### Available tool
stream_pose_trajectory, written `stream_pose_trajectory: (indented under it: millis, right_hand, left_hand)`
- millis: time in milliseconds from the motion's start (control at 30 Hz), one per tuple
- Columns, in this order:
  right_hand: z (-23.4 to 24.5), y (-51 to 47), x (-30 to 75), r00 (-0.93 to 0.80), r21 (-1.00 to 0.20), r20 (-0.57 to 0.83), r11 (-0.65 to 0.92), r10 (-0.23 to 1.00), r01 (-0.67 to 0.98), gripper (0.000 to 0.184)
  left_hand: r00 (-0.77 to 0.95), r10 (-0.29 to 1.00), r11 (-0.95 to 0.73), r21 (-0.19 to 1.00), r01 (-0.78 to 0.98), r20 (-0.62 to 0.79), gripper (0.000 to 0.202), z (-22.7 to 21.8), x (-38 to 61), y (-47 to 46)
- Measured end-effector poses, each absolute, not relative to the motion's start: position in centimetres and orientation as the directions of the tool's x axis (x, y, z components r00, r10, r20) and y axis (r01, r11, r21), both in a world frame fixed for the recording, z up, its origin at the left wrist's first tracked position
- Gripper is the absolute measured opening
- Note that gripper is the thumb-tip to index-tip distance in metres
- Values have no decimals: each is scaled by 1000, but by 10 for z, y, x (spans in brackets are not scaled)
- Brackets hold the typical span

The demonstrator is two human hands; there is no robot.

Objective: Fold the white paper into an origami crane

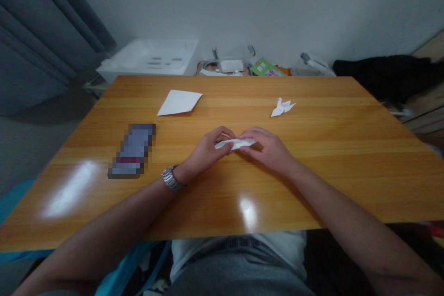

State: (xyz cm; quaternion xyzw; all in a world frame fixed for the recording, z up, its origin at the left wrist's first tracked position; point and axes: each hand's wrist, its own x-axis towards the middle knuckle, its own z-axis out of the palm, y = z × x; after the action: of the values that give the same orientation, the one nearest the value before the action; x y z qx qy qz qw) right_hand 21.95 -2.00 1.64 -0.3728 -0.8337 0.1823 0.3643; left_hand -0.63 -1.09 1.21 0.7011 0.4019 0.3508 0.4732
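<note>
Between my two hands, just above the middle of the table, is a piece of folded white paper (239, 144), narrow and creased. My left hand (217, 142), with a metal watch (172, 179) on its wrist, pinches the paper's left part between thumb and fingers. On the other side my right hand (265, 145) grips the right part, fingers over the top and thumb below. The fingertips of both hands nearly meet at the paper's centre. A folded white paper crane (282, 107) stands farther back on the right. Some of the held paper is hidden by my fingers.
A flat white sheet of paper (179, 102) lies at the back left of the glossy wooden table (208, 208). Nearer on the left is a blurred-out phone (133, 150). Beyond the far edge are a white plastic tray (152, 58), a green booklet (265, 68) and dark cloth (381, 71).
</note>
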Motion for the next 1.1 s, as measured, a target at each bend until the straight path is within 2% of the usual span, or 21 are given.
stream_pose_trajectory:
  millis: [167, 400, 633, 967, 1100]
  right_hand:
    - [18, -20, 219, -444, -600, 456, 635, 771, 486, 17]
    - [23, -22, 220, -437, -632, 433, 611, 789, 477, 18]
    - [19, -21, 220, -444, -631, 419, 605, 792, 485, 20]
    - [7, -14, 221, -486, -625, 330, 573, 809, 530, 18]
    - [2, -12, 220, -557, -576, 328, 629, 763, 522, 12]
  left_hand:
    - [425, 885, -329, 903, 276, 192, 19, 10, -7, -11]
    - [454, 859, -433, 809, 397, 237, 31, 17, -9, -15]
    - [487, 766, -634, 619, 464, 420, 22, 19, -7, -13]
    - [570, 736, -675, 458, 579, 365, 15, 12, -8, -8]
    - [570, 754, -655, 438, 616, 326, 17, 4, -7, -5]
